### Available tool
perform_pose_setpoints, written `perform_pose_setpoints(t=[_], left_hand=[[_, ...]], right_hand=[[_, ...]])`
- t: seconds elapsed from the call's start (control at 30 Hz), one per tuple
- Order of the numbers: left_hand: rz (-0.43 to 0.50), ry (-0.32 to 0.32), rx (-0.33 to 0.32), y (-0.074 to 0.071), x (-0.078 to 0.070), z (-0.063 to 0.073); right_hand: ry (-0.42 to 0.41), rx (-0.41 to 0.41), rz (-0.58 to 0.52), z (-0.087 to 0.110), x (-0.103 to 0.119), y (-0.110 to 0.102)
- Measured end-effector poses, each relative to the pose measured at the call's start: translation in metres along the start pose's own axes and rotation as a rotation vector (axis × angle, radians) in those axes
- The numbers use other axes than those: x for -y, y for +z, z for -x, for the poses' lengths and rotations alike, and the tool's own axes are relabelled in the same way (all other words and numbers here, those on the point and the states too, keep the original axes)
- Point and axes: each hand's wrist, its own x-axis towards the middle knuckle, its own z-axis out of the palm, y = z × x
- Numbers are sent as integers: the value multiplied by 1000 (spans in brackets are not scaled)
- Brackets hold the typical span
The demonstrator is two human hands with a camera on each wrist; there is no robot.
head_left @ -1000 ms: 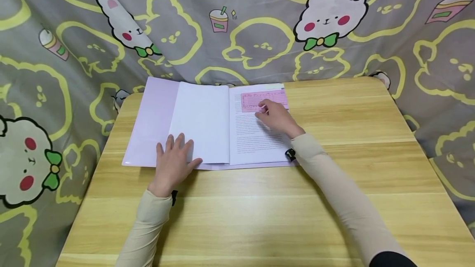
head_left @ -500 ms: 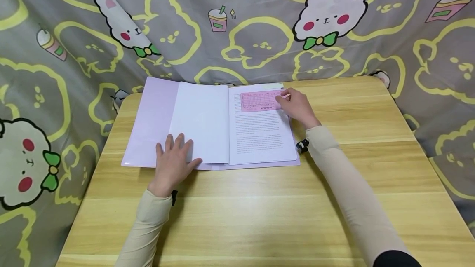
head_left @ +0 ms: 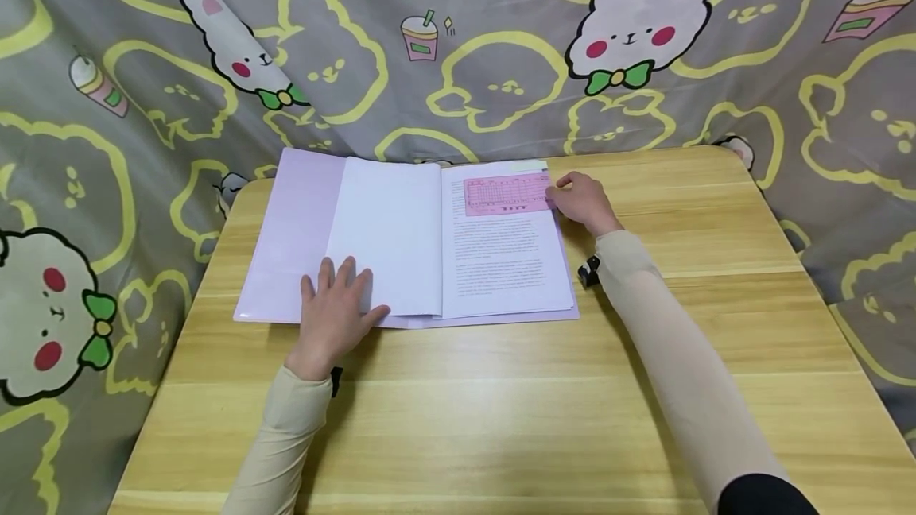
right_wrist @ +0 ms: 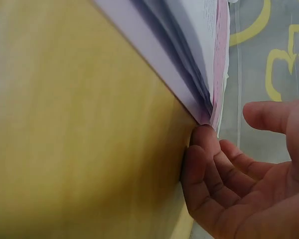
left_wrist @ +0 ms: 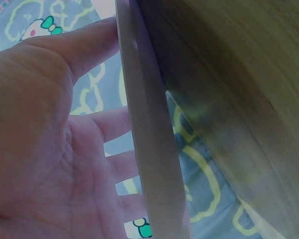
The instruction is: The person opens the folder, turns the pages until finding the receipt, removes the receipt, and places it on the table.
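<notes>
The pink rectangular paper slip with a printed grid (head_left: 506, 195) lay flat at about one o'clock on the white printed page (head_left: 499, 272), its right end reaching the page's edge. This page formed the right side of an open booklet with a glossy lilac cover (head_left: 295, 237); the blank white page (head_left: 390, 233) faced it at nine o'clock.

The person's right hand (head_left: 583, 202) was at the slip's three o'clock, its fingertips at the paper edge, fingers loosely bent, and the thumb standing apart, so nothing was pinched. The left hand (head_left: 333, 329) rested open, fingers spread, at the booklet's seven o'clock, over the lower border.

The step in hand was probably the placing or smoothing of the slip. The next move would call for a light finger under the page edge, without dragging the slip.

At twelve o'clock the booklet came close to the wooden table's (head_left: 472, 420) far edge and the grey patterned curtain (head_left: 501, 38), leaving little room; toward three and six o'clock, bare wood gave wide room.
</notes>
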Motion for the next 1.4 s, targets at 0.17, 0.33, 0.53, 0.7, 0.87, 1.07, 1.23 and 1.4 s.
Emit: perform_pose_setpoints(t=[0.17,0.33,0.53,0.7,0.87,1.07,1.23,1.4], left_hand=[[2,2,-3,0,0,0],[1,-1,1,0,0,0],[10,-5,5,0,0,0],[15,-11,12,-1,-1,0],[19,-28,24,-2,-1,-1],[42,-55,47,-2,-2,-1],[41,-61,54,-1,-2,-1],[45,-61,61,-1,-3,-2]], right_hand=[[0,4,24,-3,3,0],[-8,0,63,-7,3,2],[-24,-13,87,-9,2,5],[-11,-21,72,-8,2,7],[-10,-32,65,-6,1,7],[-38,-40,33,-7,-3,5],[-47,-42,1,-5,-8,2],[-62,-64,-29,-3,-14,-2]])
